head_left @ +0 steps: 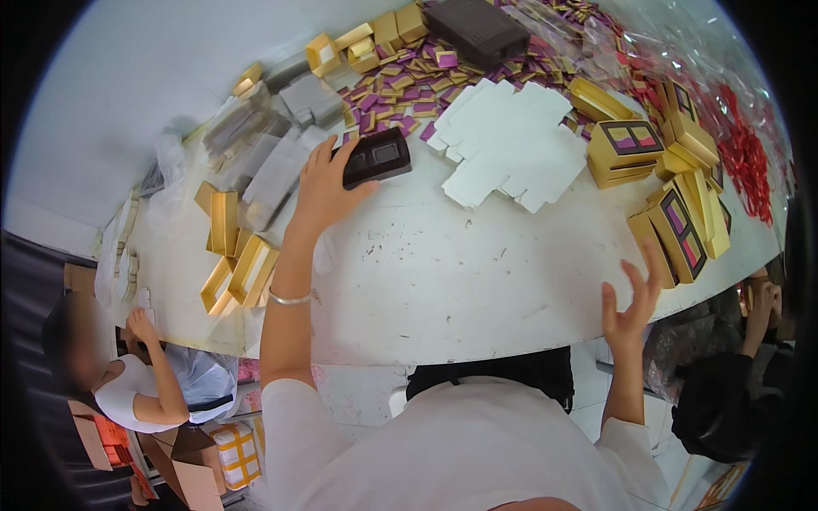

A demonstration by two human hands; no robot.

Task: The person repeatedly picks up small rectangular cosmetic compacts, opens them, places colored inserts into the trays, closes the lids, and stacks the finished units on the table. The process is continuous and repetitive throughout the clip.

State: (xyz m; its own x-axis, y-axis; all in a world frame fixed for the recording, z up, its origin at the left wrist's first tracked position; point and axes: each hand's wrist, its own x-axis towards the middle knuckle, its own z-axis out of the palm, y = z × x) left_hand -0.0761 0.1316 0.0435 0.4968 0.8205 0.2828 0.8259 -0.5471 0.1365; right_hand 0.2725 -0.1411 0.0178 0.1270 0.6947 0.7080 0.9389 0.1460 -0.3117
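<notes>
A dark brown plastic tray insert [394, 157] with square hollows lies at the far middle of the white table. My left hand [327, 186] is closed on its left end, thumb along the near side and fingers over the far side. Beyond it spread many small purple and gold wrapped pieces [417, 94]. Over the table's right front edge, my right hand [632, 298] hangs with fingers apart and slightly bent, holding nothing. Closest to that hand are gold boxes [652, 247] with dark inserts showing purple and pink pieces.
Flat white carton blanks [515, 145] are piled centre-right. A stack of dark trays [477, 32] stands at the back. Clear plastic sleeves [273, 170] and gold box parts [239, 272] lie left; red ribbons [741, 162] lie far right. A person [145, 383] sits left, another [733, 400] right.
</notes>
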